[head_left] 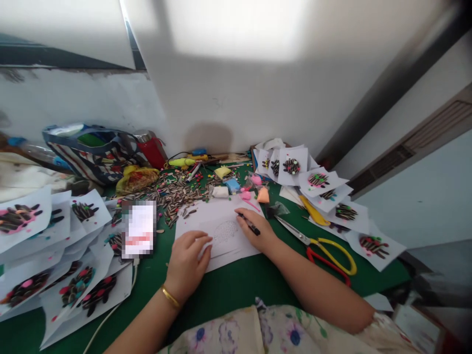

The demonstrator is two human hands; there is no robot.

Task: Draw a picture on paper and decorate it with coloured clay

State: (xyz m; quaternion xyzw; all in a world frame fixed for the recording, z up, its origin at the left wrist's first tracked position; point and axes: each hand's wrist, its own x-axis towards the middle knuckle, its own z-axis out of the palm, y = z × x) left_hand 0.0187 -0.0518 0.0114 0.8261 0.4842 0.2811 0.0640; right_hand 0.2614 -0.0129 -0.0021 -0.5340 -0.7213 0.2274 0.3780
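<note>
Your right hand pinches the pen at the right of the paper; your left hand lies loosely spread at its left. Likely light and easily creased: press its edge flat.

Black pen, white paper with grey dotted outline, green tabletop, scissors with 1 yellow handle, 1 red

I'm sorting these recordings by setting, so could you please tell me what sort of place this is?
Probably a craft worktable, perhaps at home: loose striped seeds, coloured clay-like lumps and seed-decorated sheets lie on its green top.
</note>
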